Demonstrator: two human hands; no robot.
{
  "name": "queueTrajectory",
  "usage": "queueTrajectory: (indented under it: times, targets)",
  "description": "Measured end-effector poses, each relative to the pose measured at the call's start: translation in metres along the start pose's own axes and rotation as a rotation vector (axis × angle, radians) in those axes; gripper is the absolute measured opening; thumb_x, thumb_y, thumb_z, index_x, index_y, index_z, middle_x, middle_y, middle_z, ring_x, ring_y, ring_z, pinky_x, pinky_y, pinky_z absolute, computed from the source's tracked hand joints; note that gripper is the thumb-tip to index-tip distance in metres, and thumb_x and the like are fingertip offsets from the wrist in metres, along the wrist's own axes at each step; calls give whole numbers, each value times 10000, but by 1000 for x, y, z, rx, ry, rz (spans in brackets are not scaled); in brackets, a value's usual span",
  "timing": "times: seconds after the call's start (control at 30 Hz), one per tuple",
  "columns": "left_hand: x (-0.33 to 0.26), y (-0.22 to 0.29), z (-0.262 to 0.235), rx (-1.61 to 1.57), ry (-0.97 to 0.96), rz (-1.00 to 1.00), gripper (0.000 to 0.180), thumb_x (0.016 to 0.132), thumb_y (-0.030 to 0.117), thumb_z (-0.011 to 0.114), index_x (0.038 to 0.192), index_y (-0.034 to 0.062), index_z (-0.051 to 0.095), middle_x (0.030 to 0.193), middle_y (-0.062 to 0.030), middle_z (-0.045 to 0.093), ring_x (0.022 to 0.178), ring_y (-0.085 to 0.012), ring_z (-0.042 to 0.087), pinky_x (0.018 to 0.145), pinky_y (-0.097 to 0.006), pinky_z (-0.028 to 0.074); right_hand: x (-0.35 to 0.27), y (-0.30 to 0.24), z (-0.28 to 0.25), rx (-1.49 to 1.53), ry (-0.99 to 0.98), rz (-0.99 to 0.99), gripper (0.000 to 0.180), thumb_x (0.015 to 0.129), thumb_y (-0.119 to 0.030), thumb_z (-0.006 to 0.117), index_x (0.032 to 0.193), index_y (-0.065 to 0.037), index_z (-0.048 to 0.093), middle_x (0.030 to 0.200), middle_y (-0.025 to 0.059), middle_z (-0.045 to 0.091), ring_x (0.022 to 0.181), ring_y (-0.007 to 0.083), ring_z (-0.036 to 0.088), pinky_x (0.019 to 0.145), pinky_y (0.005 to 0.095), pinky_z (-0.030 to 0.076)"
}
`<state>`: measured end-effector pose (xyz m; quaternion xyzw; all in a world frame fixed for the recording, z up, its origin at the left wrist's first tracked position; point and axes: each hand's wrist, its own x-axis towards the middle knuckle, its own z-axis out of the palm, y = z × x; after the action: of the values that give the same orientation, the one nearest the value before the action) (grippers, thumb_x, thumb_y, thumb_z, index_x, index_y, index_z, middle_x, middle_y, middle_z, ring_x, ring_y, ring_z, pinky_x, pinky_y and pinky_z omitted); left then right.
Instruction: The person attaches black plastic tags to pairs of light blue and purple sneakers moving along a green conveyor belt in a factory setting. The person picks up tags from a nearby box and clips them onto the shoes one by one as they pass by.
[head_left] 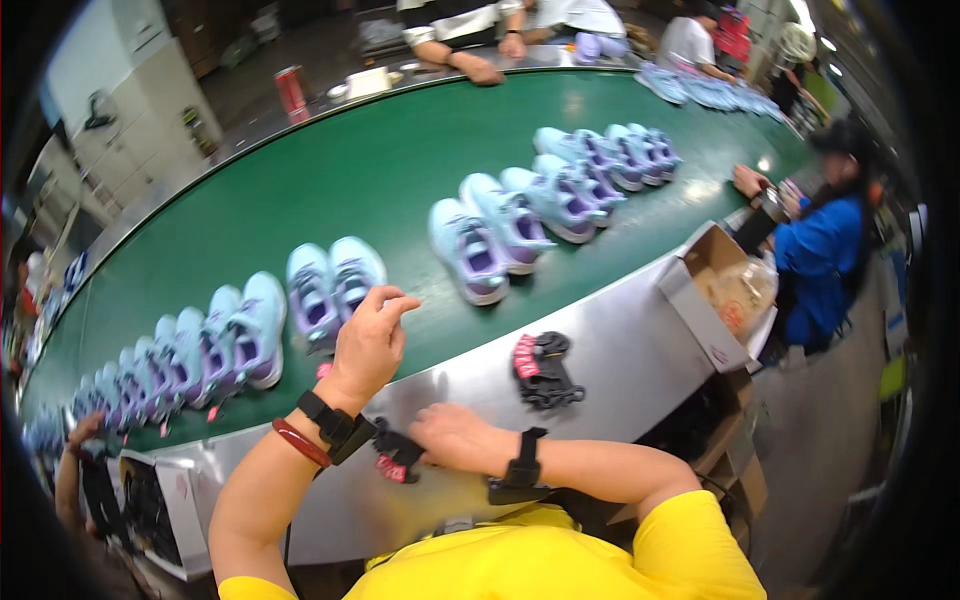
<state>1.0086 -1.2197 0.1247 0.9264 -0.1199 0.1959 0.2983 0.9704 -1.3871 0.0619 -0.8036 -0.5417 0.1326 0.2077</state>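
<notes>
My left hand, wearing a red bracelet and a black wrist strap, hovers just in front of a pair of light-blue and purple sneakers. Its fingers are loosely bent and apart, and I see nothing in them. Lower down, my right hand is curled at the edge of a small black bundle with pink tags on the metal ledge. Its fingertips are partly hidden. To the right lies a larger heap of black pieces with pink tags. A pink tag hangs by the sneakers' near end.
A long row of similar sneakers runs left along the green conveyor belt; more pairs run right. A cardboard box stands at the right end of the metal ledge. Co-workers sit across and to the right.
</notes>
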Motion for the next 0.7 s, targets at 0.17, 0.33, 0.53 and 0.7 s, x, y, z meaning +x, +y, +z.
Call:
queueTrajectory:
  times: [0.17,0.33,0.53,0.7]
  targets:
    - [32,2,53,-55,-146,-114,400,784,-5,582,1175,71,543,1210,-125,529,829,-310,617,739,-386,506,-5,9,3,241,92,51,246,657,-214,746,725,-19,613,774,164,634,800,339,620,700,426,479]
    - [55,-21,94,-8,-203,-37,404,776,32,649,1160,76,531,1179,-132,579,836,-360,622,750,-413,500,-48,33,-59,541,-95,172,177,813,-199,597,880,-42,553,756,161,587,726,351,575,656,431,439]
    - [63,-23,111,-126,-145,-156,206,763,52,667,946,56,575,850,-193,641,830,-391,615,704,-431,481,-85,85,-114,977,314,563,389,930,-107,486,1306,-46,408,706,45,605,515,97,545,506,249,457]
    - [50,-16,112,-112,-89,-58,182,743,-14,661,897,33,576,793,-164,625,736,-334,627,650,-371,488,-75,110,-118,1054,379,590,432,955,-103,442,1376,-35,372,742,33,589,537,79,541,507,219,437]
